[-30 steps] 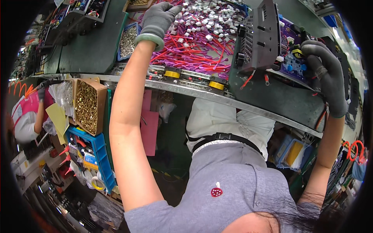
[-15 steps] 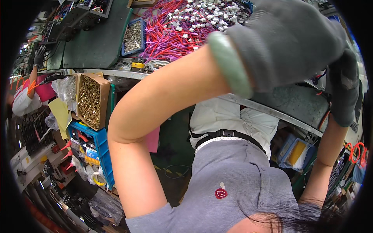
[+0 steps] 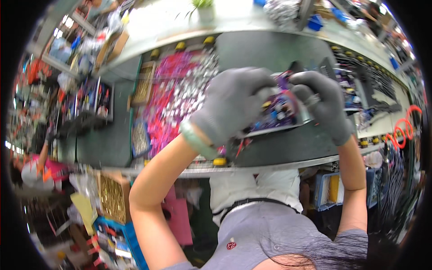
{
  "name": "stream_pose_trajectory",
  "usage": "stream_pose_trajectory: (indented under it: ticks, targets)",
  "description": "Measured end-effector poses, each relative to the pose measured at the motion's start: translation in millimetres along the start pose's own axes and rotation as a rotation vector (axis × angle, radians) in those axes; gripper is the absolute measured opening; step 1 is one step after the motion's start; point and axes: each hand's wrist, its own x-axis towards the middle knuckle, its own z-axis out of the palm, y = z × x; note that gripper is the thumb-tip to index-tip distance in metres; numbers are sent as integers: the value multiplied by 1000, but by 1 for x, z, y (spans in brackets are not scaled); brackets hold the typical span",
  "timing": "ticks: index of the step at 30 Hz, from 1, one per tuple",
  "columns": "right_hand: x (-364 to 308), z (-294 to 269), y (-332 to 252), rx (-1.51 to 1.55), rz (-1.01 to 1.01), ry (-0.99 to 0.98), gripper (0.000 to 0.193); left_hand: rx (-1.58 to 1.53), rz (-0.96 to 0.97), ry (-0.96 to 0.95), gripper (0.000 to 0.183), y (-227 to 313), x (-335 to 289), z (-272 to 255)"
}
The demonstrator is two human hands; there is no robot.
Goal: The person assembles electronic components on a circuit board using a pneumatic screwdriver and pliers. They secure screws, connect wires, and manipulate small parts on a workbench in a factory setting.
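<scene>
Blur hides whether the left hand [image 3: 236, 101] or right hand [image 3: 327, 102] grips anything near the circuit board [image 3: 278, 116]

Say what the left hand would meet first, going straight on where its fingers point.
The left hand would likely meet the blurred purple part first, then the right hand beyond, though depth is unclear.
</scene>
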Motion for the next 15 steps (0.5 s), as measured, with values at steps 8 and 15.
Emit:
stream_pose_trajectory:
  ticks: [8, 15]
  targets:
    - [-11, 12, 38, -320, -168, 132, 14, 551, -46, -504, 17, -33, 40, 18]
    - [-12, 12, 43, -215, -158, 188, 11, 396, -249, -571, 22, -36, 47, 5]
